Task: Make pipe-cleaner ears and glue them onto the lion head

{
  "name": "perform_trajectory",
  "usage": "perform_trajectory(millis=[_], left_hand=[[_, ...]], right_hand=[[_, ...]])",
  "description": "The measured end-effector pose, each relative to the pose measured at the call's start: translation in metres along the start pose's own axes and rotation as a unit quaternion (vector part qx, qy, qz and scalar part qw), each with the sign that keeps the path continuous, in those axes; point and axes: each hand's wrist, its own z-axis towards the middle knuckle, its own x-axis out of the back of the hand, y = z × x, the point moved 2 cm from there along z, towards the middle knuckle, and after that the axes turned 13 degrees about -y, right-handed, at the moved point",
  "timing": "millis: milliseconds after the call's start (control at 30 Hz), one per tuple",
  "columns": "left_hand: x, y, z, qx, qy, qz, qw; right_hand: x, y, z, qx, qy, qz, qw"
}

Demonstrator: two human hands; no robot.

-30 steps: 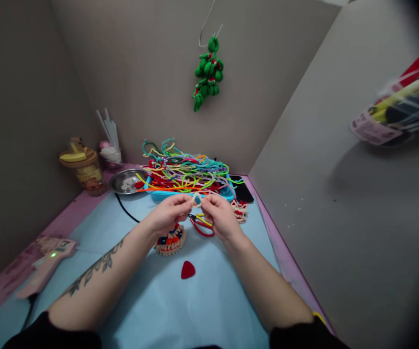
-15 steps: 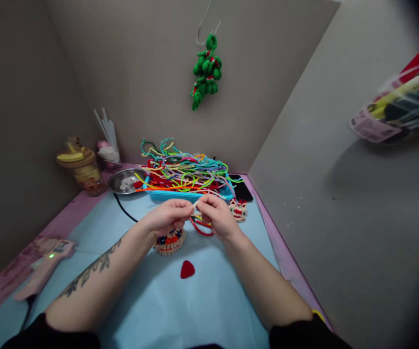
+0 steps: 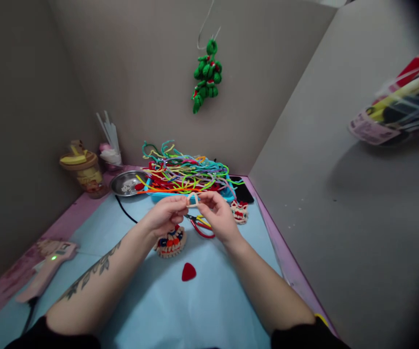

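Note:
My left hand [image 3: 166, 217] and my right hand [image 3: 217, 215] meet over the light blue mat [image 3: 195, 310], both pinching a short cream pipe cleaner [image 3: 193, 199] bent into a small loop between the fingertips. Under my hands lie red-handled scissors [image 3: 201, 227] and a cream, red and blue pipe-cleaner piece [image 3: 171, 241]. A red teardrop shape [image 3: 188, 272] rests on the mat nearer to me. A smaller cream and red piece [image 3: 239, 211] lies right of my right hand.
A blue tray [image 3: 166, 196] heaped with coloured pipe cleaners [image 3: 184, 170] sits behind my hands, a metal dish [image 3: 126, 182] and jar [image 3: 82, 170] to its left. A green pipe-cleaner figure [image 3: 206, 72] hangs on the back wall. A pink glue gun [image 3: 45, 266] lies left.
The cream loop was squeezed small between my fingers half a second ago and now stands open again, slightly higher. My hands stay close together in the same spot.

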Motion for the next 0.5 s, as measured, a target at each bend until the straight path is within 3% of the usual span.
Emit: perform_trajectory(millis=[167, 500], left_hand=[[-0.0040, -0.0013, 0.0004, -0.015, -0.021, -0.029, 0.999], [-0.0063, -0.0082, 0.0018, -0.023, -0.022, 0.020, 0.999]], right_hand=[[0.0008, -0.0066, -0.0052, 0.120, 0.053, -0.193, 0.972], [0.0045, -0.0104, -0.0081, 0.191, 0.083, -0.279, 0.937]])
